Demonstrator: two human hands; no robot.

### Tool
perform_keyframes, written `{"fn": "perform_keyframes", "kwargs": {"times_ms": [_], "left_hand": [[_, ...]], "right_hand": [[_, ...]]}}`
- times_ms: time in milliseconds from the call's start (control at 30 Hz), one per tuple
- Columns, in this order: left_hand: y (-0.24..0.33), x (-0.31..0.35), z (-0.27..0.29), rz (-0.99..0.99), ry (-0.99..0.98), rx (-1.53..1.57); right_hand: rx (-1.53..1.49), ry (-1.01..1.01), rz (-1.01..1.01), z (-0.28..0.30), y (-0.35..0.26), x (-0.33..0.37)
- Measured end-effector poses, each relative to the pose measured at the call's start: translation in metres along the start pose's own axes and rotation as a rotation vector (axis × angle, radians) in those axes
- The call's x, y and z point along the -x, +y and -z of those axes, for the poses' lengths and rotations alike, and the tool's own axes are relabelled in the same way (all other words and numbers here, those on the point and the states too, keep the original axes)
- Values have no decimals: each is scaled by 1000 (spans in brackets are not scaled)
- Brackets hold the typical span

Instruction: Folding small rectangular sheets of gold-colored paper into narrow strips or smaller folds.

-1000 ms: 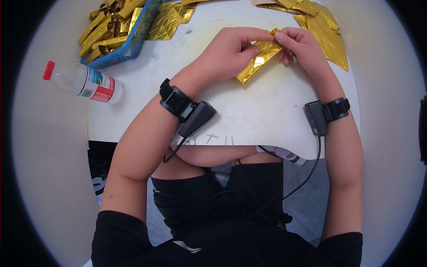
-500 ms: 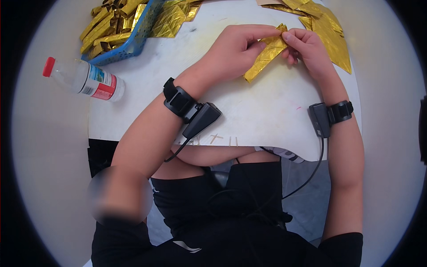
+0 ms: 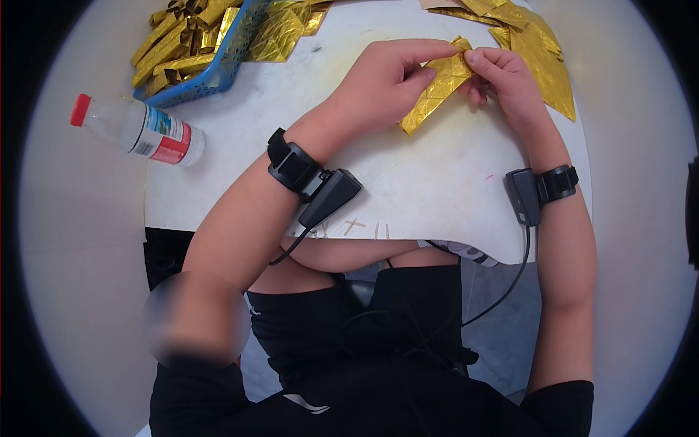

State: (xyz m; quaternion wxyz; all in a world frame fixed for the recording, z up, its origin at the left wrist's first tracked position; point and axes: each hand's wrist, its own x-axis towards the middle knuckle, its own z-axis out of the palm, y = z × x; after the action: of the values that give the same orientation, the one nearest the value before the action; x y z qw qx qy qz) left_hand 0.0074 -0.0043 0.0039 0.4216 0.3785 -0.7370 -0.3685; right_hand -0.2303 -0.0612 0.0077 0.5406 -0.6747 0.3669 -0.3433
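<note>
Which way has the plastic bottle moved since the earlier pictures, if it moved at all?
No, it seems not to have moved: against the blue basket, the bottle keeps the same place, with its red cap toward the left.

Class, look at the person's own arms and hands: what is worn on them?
The left hand and right hand are gloveless. Each wrist wears a black strap carrying a black box, the left one wedge-shaped, with a thin black cable leading from it. The sleeves are short and black.
</note>
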Motion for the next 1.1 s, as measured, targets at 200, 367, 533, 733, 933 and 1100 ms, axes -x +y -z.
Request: {"fn": "perform_keyframes", "kwargs": {"times_ms": [200, 367, 533, 733, 933, 1100], "left_hand": [[0, 0, -2, -47, 8, 117], [3, 1, -1, 1, -6, 143], [7, 2, -1, -13, 23, 130], [4, 1, 0, -64, 28, 116], [8, 1, 2, -40, 70, 84], [10, 2, 2, 29, 34, 138]], "right_hand": [[-40, 10, -1, 1, 0, 0], [-51, 3, 14, 2, 2, 0], [-54, 59, 80, -4, -2, 2], [-74, 64, 93, -5, -3, 2], [-98, 22, 55, -3, -3, 2], [-129, 27, 74, -1, -1, 3]]}}
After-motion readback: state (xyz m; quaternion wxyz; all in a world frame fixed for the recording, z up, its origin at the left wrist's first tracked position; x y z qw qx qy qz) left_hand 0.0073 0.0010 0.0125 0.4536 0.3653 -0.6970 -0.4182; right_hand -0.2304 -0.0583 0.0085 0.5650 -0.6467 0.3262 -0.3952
